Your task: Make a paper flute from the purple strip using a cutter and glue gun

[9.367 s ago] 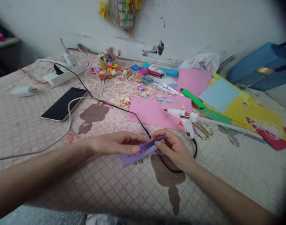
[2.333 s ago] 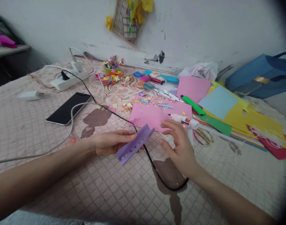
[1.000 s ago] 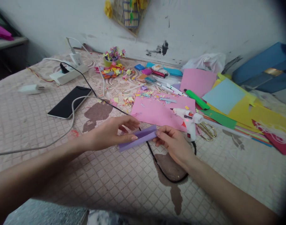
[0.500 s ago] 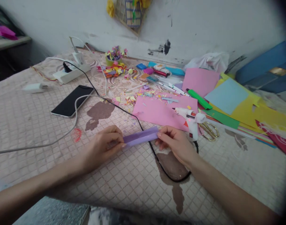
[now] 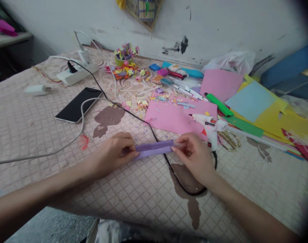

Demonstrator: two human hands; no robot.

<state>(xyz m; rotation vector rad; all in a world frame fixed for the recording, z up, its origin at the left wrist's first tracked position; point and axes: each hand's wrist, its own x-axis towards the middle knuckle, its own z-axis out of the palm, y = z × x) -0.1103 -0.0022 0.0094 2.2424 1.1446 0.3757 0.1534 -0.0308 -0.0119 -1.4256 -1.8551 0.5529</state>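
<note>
Between my two hands a strip of purple paper, creased lengthwise, is held just above the patterned tablecloth. My left hand pinches its left end, fingers curled and thumb on top. At the other end, my right hand grips the paper's tip between thumb and fingers. The strip crosses over a black cord. Just beyond my right hand lie a white glue gun and gold-handled scissors. A pink paper sheet with scraps on it lies behind the strip.
A phone and a white power strip with cables are on the left. Toward the wall stand a small pot of paper flowers and several pens. Yellow paper, a green marker and a blue box occupy the right.
The purple strip's fold has opened somewhat, showing two long flaps. My right hand has shifted its fingers at the right end. The camera view has moved slightly.
</note>
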